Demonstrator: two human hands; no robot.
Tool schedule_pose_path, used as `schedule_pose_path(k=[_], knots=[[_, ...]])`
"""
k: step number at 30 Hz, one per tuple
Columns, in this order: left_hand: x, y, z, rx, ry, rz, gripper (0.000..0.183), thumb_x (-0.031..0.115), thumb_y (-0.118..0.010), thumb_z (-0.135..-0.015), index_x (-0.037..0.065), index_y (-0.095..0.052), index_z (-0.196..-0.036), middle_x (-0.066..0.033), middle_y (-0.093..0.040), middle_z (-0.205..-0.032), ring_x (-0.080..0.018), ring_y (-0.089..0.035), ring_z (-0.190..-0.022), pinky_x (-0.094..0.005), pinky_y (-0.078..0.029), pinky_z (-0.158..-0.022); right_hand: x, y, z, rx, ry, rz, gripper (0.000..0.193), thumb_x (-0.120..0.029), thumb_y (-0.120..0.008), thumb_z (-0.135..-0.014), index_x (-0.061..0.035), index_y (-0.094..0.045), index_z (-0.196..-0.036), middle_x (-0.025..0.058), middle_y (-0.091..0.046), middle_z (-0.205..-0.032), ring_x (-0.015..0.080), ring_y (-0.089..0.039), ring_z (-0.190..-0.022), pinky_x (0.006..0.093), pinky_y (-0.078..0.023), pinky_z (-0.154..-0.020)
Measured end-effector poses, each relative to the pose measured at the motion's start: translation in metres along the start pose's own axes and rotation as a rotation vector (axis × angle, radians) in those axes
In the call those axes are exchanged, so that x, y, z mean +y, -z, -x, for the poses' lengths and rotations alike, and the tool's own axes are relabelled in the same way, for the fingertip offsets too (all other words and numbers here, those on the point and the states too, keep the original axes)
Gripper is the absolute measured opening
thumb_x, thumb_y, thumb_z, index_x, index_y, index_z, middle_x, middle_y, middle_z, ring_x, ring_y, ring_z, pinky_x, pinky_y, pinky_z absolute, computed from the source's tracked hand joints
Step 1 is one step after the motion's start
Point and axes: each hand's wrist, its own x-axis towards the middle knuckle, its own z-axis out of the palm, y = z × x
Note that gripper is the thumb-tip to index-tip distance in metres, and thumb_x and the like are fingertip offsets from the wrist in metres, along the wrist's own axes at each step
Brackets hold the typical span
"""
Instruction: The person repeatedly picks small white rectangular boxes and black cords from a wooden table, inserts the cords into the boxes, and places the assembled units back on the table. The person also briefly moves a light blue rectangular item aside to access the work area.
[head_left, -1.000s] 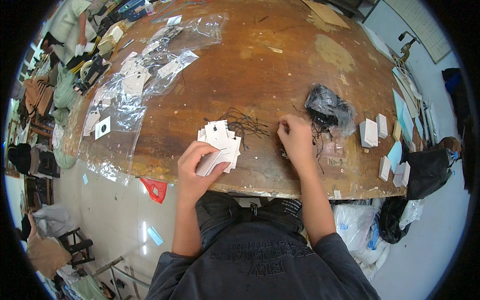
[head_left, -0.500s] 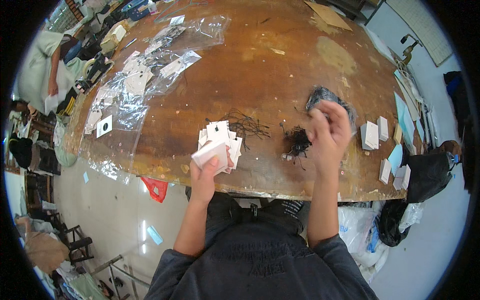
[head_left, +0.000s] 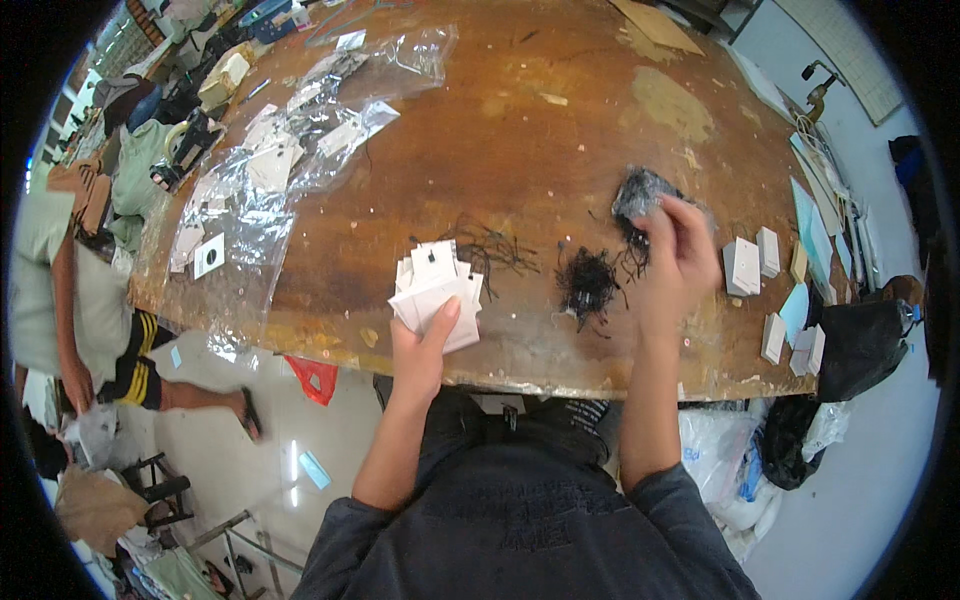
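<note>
White cards (head_left: 437,290), black strings (head_left: 588,283)

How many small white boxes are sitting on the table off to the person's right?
5 small white boxes: two side by side next to the right hand, and three near the table's edge. More may be hidden outside the view.

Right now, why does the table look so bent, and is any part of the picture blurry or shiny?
In the head view, the fisheye lens bows the table edge and leaves black corners. The right hand is slightly blurred; the left hand and its white cards look sharper. Glare shows on the clear plastic bags and the floor.
</note>
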Motion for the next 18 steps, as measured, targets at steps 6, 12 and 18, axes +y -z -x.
schedule_pose_path(k=[6,12,18], knots=[[-0.003,-0.008,-0.004,0.024,-0.041,-0.003,0.042,0.012,-0.067,-0.089,-0.002,-0.052,-0.126,-0.0079,-0.061,-0.116,-0.0129,-0.059,-0.102,-0.0299,-0.049,-0.088,-0.02,-0.005,0.003,0.043,0.016,-0.077,0.018,0.003,-0.065,-0.087,0.0044,-0.061,-0.104,0.0078,-0.063,-0.095,0.0151,-0.065,-0.083,0.0253,-0.051,-0.074],[-0.002,-0.017,-0.001,0.031,-0.107,-0.026,0.038,0.012,-0.068,-0.089,-0.002,-0.055,-0.122,-0.0061,-0.062,-0.11,-0.0118,-0.059,-0.099,-0.0287,-0.048,-0.086,-0.002,-0.007,0.003,-0.07,0.006,0.078,0.003,0.003,-0.057,-0.092,0.0041,-0.058,-0.095,0.007,-0.059,-0.091,0.0154,-0.063,-0.084,0.0258,-0.05,-0.075],[-0.005,-0.018,0.002,0.019,-0.104,-0.1,0.035,0.013,-0.068,-0.089,-0.002,-0.057,-0.118,-0.006,-0.063,-0.107,-0.0118,-0.059,-0.097,-0.0281,-0.049,-0.083,0.023,0.002,0.003,-0.039,0.052,-0.037,0.009,-0.006,-0.052,-0.097,0.0025,-0.055,-0.094,0.0084,-0.058,-0.093,0.017,-0.064,-0.082,0.0283,-0.051,-0.078]])
